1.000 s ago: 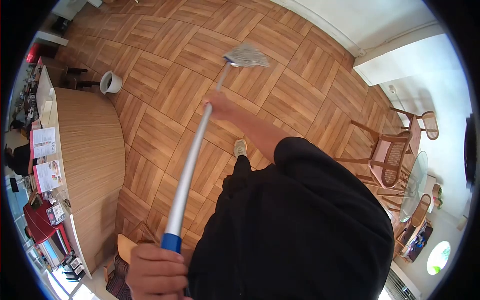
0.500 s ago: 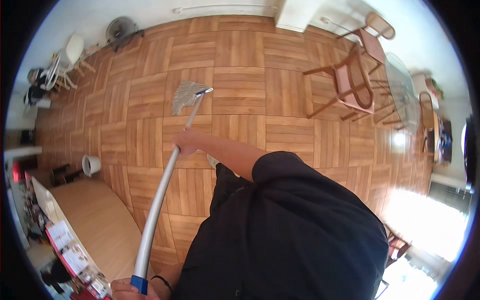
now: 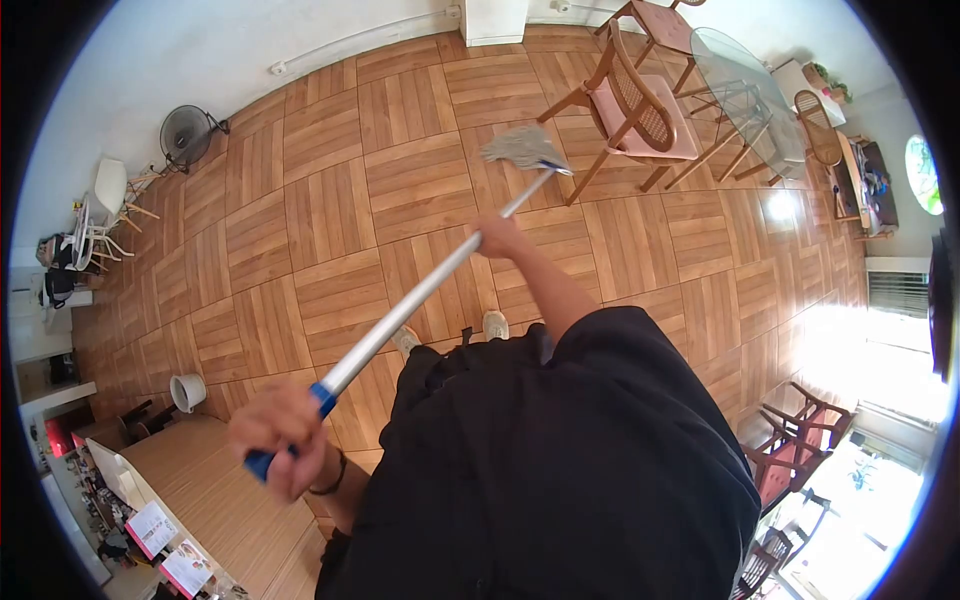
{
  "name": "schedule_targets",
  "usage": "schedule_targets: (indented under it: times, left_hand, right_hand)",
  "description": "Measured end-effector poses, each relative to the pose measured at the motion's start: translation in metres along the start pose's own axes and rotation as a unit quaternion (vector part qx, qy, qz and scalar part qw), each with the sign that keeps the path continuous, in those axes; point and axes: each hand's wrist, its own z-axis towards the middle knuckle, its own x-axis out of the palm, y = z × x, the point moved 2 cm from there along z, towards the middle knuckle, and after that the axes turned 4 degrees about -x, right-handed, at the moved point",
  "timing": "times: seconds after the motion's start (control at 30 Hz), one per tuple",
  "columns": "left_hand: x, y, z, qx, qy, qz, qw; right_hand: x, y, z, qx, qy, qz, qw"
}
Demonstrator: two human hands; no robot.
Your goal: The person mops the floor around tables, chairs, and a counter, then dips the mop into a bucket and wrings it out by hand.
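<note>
The left hand [image 3: 285,440] is closed around the blue end of the mop handle [image 3: 400,312], close to the body. The right hand [image 3: 497,238] grips the same handle further along, with the arm stretched forward. The mop head [image 3: 525,150] lies on the wooden floor [image 3: 300,220], just beside a wooden chair [image 3: 640,100] that stands by a glass table [image 3: 765,95].

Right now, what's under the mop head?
Wooden floor shows all round the mop head, beside a chair. The patch directly beneath is hidden by the strands.
</note>
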Motion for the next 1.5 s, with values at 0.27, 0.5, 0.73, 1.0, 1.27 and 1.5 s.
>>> schedule_targets:
  times: [0.27,0.5,0.73,1.0,1.27,1.5]
  left_hand:
    - [-0.018,-0.010,-0.013,-0.073,0.083,0.009,0.994]
    - [-0.127,-0.100,-0.043,-0.049,0.067,0.070,0.994]
    - [-0.216,-0.230,-0.107,0.052,-0.089,0.212,0.972]
    - [-0.209,-0.340,-0.198,0.085,-0.174,0.401,0.895]
    - [-0.166,-0.381,-0.230,0.163,-0.082,0.338,0.923]
    - [-0.154,-0.387,-0.263,0.172,-0.122,0.273,0.939]
  right_hand:
    - [0.031,-0.004,-0.028,0.057,-0.045,-0.015,0.997]
    - [0.088,0.148,0.034,-0.032,-0.116,0.032,0.992]
    - [0.175,0.354,0.067,-0.184,-0.005,-0.012,0.983]
    - [0.254,0.538,0.046,-0.390,0.115,-0.023,0.913]
    - [0.281,0.596,-0.027,-0.496,0.185,0.076,0.845]
    - [0.261,0.517,-0.079,-0.413,0.150,0.057,0.897]
